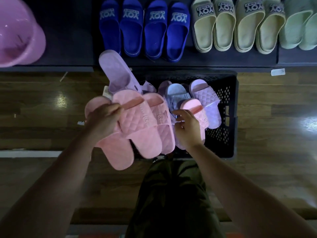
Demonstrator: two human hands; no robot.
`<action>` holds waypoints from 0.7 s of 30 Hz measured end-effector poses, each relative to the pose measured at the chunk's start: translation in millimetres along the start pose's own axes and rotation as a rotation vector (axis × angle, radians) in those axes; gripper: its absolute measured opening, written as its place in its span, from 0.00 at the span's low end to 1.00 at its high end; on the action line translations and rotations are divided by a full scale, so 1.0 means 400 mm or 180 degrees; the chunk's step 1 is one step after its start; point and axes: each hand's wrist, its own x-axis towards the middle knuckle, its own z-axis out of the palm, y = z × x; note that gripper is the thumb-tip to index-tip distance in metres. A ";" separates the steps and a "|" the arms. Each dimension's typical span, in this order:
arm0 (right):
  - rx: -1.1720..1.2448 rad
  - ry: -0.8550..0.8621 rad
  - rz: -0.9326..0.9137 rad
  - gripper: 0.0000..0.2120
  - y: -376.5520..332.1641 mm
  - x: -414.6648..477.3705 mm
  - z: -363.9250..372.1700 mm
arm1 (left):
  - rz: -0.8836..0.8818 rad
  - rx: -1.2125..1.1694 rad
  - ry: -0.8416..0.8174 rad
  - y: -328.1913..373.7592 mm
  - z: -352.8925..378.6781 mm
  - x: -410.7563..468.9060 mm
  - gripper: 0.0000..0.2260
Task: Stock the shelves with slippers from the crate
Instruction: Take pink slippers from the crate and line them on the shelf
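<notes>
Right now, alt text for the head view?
The left hand grips a bunch of pink slippers above a black crate; the right hand touches another pink slipper inside it. Blue slippers and beige slippers line the dark shelf beyond.

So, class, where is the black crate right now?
In the head view the crate sits centre-right on the wooden floor, just below the shelf holding blue slippers.

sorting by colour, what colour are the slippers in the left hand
They are pink quilted slippers; head view.
</notes>
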 end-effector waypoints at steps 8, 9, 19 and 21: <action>-0.1501 -0.1196 -0.0593 0.22 -0.001 0.099 0.100 | 0.0145 0.0387 -0.0159 -0.116 -0.034 -0.072 0.17; -0.1724 -0.1322 -0.0614 0.22 0.002 0.109 0.113 | 0.0051 0.0274 -0.0205 -0.123 -0.028 -0.076 0.16; -0.2366 -0.0667 -0.1272 0.14 -0.038 0.105 0.118 | -0.0190 0.0607 -0.0185 -0.162 0.018 -0.097 0.14; -0.2193 -0.0736 -0.1463 0.15 -0.060 0.113 0.137 | -0.0091 0.0715 -0.0149 -0.174 0.015 -0.104 0.16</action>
